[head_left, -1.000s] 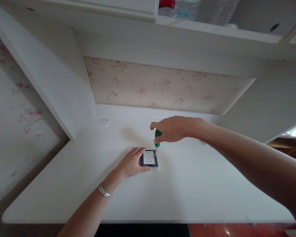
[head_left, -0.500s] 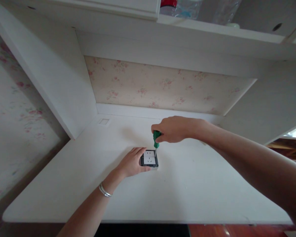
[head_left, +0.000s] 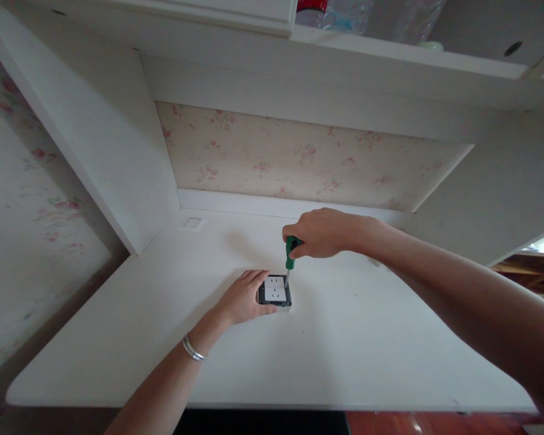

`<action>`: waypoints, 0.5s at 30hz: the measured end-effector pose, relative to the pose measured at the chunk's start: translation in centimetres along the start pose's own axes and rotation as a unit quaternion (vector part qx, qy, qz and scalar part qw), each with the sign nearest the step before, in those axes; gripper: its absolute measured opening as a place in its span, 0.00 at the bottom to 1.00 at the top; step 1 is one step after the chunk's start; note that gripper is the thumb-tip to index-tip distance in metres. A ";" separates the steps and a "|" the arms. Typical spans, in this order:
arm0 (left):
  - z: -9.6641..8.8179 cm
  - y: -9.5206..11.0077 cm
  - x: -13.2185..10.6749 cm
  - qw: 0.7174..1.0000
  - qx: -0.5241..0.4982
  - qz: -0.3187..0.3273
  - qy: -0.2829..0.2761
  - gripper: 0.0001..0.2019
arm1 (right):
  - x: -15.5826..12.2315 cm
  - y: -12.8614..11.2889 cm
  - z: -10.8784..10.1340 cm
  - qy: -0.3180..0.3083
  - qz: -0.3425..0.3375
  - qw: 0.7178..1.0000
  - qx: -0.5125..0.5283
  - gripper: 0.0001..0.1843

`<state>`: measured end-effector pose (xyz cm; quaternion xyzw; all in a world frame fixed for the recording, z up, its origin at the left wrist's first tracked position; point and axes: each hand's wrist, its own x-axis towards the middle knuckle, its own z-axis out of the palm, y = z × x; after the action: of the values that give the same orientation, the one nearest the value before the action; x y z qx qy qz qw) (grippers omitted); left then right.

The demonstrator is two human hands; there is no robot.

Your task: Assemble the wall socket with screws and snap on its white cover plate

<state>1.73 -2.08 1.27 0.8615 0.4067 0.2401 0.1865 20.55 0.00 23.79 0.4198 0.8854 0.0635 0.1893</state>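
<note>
A small square wall socket [head_left: 274, 291] with a white face and dark frame lies flat on the white desk [head_left: 344, 344]. My left hand [head_left: 242, 299] grips its left side, thumb along the near edge, fingers curled over the far edge. My right hand [head_left: 323, 233] is closed round the green handle of a screwdriver [head_left: 291, 252]. The screwdriver stands nearly upright, its metal tip down at the socket's right edge. A silver bracelet [head_left: 192, 350] sits on my left wrist.
The desk sits in a white alcove with side panels and floral wallpaper [head_left: 294, 158] behind. A small rectangular cutout [head_left: 191, 223] is at the desk's back left. A shelf above holds a red-capped bottle [head_left: 310, 6] and clear plastic items.
My right hand has turned slightly on the screwdriver handle and shifted a little right and up. The socket and my left hand have stayed in place.
</note>
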 end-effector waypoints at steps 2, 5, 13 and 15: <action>0.1 0.0 0.0 1.000 0.001 0.002 0.001 0.41 | 0.1 -0.2 0.0 -0.005 0.025 1.000 -0.013 0.26; 0.2 -0.2 0.0 1.000 0.004 0.002 0.003 0.41 | 0.2 0.0 0.2 -0.011 0.041 0.999 0.009 0.32; 0.2 -0.1 0.0 1.000 0.000 0.000 0.002 0.41 | -0.2 0.7 0.3 -0.011 -0.021 0.999 0.040 0.19; 0.2 -0.1 0.1 1.000 -0.002 -0.001 0.002 0.41 | -0.1 0.4 0.1 -0.022 0.007 1.000 0.002 0.18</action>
<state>1.85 -2.03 1.08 0.8603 0.4073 0.2427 0.1872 20.96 0.22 23.83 0.4277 0.8782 0.0542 0.2071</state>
